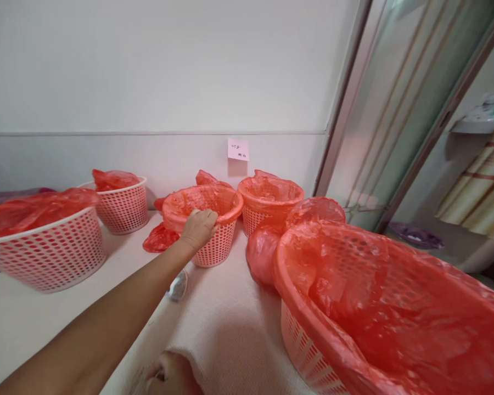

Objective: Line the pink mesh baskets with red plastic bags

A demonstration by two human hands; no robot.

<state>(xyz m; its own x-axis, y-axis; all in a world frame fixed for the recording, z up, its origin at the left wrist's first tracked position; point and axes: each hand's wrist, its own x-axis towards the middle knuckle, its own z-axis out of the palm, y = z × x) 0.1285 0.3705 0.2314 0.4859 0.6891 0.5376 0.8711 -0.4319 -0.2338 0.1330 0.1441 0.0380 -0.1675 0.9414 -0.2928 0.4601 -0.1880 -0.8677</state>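
Observation:
My left hand (200, 226) reaches forward, its fingers closed over the near rim of a small white perforated basket (214, 245) lined with a red plastic bag. The bag is folded over that rim, and the basket stands upright. Low at the bottom edge, my right hand (173, 376) is curled closed over the pale textured cloth. What its fingers hold, if anything, is hidden. A small clear, shiny item (178, 285) lies beside my left forearm.
A second small lined basket (270, 192) stands behind to the right, with a large lined basket (304, 340) in front of it. Two more baskets (45, 258) with red bags are at left. A pink note (237, 149) is stuck to the wall, beside a sliding door (379, 109).

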